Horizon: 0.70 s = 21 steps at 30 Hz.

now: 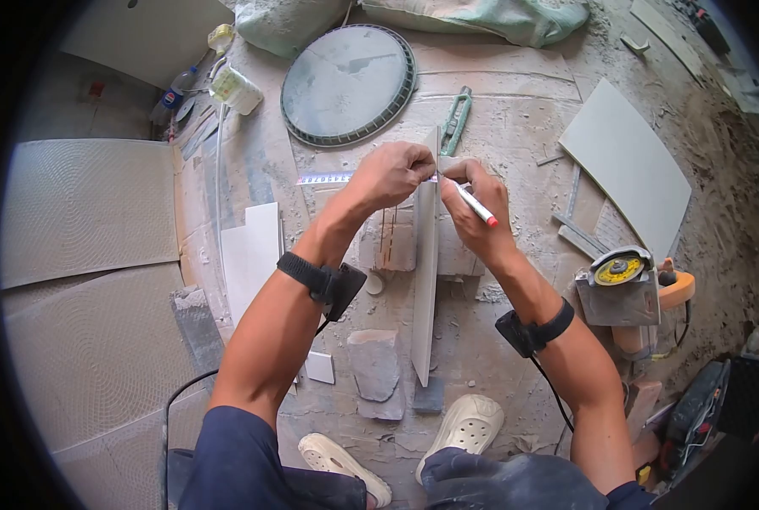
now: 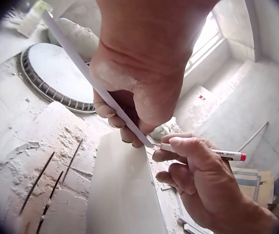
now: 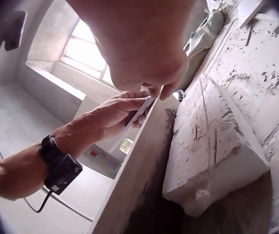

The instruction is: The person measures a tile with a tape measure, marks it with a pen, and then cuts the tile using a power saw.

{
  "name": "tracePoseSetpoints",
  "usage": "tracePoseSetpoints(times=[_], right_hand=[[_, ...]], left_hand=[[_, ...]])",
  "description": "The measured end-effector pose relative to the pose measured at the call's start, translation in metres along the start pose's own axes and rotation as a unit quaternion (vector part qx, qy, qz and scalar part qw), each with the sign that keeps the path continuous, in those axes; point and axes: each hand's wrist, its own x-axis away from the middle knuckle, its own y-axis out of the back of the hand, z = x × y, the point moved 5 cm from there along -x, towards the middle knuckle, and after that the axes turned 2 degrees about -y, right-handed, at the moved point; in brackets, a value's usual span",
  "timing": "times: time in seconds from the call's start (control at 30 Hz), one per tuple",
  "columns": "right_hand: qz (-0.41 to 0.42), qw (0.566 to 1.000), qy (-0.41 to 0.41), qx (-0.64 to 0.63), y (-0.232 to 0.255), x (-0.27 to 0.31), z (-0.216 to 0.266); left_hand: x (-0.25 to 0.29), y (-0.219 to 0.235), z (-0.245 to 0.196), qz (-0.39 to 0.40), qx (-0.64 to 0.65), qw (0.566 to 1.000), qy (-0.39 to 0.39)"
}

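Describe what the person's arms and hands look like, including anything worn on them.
Both forearms are bare below dark navy sleeves. The left hand and right hand wear no gloves. Each wrist carries a black strap with a boxy black device trailing a thin black cable.

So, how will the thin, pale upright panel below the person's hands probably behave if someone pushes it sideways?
The panel may tip easily, since it stands on a narrow edge. It is probably stiff, as its long edges run straight without visible sag. It could also be fragile: it looks thin and tile-like, so a fall might chip it.
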Motion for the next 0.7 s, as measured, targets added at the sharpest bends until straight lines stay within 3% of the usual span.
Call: tracePoseSetpoints(times=[0.3,0.4,0.7], right_hand=[[0.028,1.0,-0.009,0.003,0.001,0.026,0.007],[0.02,0.999,0.023,0.016,0.0,0.034,0.006],[0.057,0.997,-0.028,0.032,0.001,0.053,0.01]], left_hand=[[0.028,-0.014,-0.006,-0.013,-0.005,1.0,0.009],[0.035,-0.017,-0.009,-0.011,-0.01,1.0,0.018],[0.055,-0.025,-0.015,-0.005,-0.001,0.999,0.035]])
